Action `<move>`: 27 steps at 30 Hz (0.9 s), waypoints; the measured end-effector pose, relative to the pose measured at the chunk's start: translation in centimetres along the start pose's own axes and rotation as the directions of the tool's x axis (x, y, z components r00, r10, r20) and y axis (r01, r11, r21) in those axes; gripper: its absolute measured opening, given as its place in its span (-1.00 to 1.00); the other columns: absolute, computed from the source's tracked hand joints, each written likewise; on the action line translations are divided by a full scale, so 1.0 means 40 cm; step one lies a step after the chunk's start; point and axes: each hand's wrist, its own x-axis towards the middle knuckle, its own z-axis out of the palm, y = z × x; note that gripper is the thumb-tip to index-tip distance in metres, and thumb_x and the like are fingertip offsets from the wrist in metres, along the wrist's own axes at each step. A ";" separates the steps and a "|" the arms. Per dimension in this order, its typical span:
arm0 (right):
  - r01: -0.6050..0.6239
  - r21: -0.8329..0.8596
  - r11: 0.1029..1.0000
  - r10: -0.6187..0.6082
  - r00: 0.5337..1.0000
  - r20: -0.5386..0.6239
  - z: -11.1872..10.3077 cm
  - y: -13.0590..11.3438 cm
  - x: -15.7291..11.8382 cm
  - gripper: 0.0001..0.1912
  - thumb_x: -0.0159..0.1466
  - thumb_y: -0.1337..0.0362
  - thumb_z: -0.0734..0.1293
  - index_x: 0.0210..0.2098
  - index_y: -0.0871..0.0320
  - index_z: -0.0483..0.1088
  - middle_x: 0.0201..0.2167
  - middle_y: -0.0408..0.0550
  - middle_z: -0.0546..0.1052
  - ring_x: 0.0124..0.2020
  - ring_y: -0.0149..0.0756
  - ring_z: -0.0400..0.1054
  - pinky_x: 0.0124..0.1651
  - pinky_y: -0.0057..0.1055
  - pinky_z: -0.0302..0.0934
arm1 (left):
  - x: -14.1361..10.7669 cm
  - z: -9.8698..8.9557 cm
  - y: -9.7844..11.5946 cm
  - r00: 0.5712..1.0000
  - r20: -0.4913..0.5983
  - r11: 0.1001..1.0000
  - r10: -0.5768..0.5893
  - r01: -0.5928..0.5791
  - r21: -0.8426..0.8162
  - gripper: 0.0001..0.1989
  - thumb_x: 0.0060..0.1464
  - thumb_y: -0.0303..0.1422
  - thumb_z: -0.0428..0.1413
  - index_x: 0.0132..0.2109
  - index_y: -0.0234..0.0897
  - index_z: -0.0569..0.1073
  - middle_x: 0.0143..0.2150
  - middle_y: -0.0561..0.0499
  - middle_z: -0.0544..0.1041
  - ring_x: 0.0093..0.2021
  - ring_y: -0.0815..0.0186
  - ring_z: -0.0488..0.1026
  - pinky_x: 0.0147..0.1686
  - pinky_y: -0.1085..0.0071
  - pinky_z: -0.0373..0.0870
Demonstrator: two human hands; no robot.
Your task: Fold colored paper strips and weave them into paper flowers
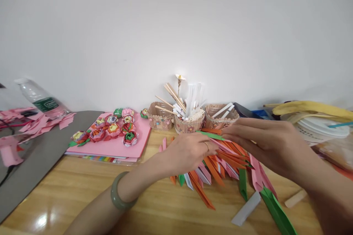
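Observation:
A loose pile of folded paper strips (219,167), in orange, pink, green and white, spreads over the wooden table under both hands. My left hand (190,152), with a ring and a bangle, reaches into the pile from the left. Its fingers are curled, and their tips are hidden among the strips. From the right comes my right hand (264,139), fingers pressed together. A green paper strip (211,135) runs from beside the left hand to the right fingertips, which appear closed on its end. The right thumb is hidden.
Three decorated baskets (160,119) stand by the wall with sticks and cotton swabs. Paper flowers (113,129) sit on pink sheets (102,145). Left are a bottle (45,101) and a pink glue gun (11,150); right, a banana peel (309,108) tops a lidded tub (320,126).

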 end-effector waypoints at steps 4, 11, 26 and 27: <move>-0.047 0.210 0.977 0.034 0.998 0.061 0.022 0.041 0.000 -0.81 0.28 0.30 0.18 -0.38 0.17 0.40 -0.45 -0.06 0.49 -0.46 -0.39 0.32 -0.43 -0.49 0.16 | 0.010 -0.024 0.021 0.999 -0.035 0.971 -0.005 -0.004 -0.239 -0.78 0.15 -0.49 -0.11 -0.25 -0.42 0.44 -0.33 -0.09 0.50 -0.30 0.36 0.41 -0.28 0.49 0.33; -0.192 0.262 0.946 0.167 0.979 0.114 0.052 0.033 0.013 -0.71 0.30 0.25 0.14 -0.55 0.15 0.22 -0.63 -0.19 0.25 -0.56 -0.43 0.12 -0.48 -0.48 0.01 | 0.018 -0.053 0.036 0.987 -0.020 0.901 -0.162 0.140 -0.410 -0.78 0.17 -0.47 -0.14 -0.27 -0.43 0.38 -0.37 -0.08 0.44 -0.32 0.36 0.35 -0.28 0.49 0.29; -0.222 0.238 0.946 0.201 0.973 0.111 0.078 0.021 0.021 -0.72 0.29 0.23 0.12 -0.53 0.15 0.21 -0.62 -0.19 0.26 -0.58 -0.45 0.10 -0.52 -0.51 -0.01 | 0.028 -0.061 0.046 0.889 0.367 0.627 -0.274 0.454 -0.633 -0.79 0.16 -0.41 -0.13 -0.41 -0.31 0.30 -0.45 0.08 0.36 -0.42 0.44 0.29 -0.35 0.52 0.25; -0.205 0.231 0.951 0.186 0.977 0.104 0.080 0.021 0.023 -0.72 0.29 0.24 0.13 -0.53 0.15 0.21 -0.62 -0.19 0.26 -0.58 -0.45 0.10 -0.52 -0.51 0.00 | 0.028 -0.058 0.045 0.883 0.382 0.587 -0.272 0.466 -0.661 -0.80 0.15 -0.41 -0.12 -0.42 -0.32 0.30 -0.46 0.08 0.36 -0.44 0.45 0.28 -0.37 0.52 0.24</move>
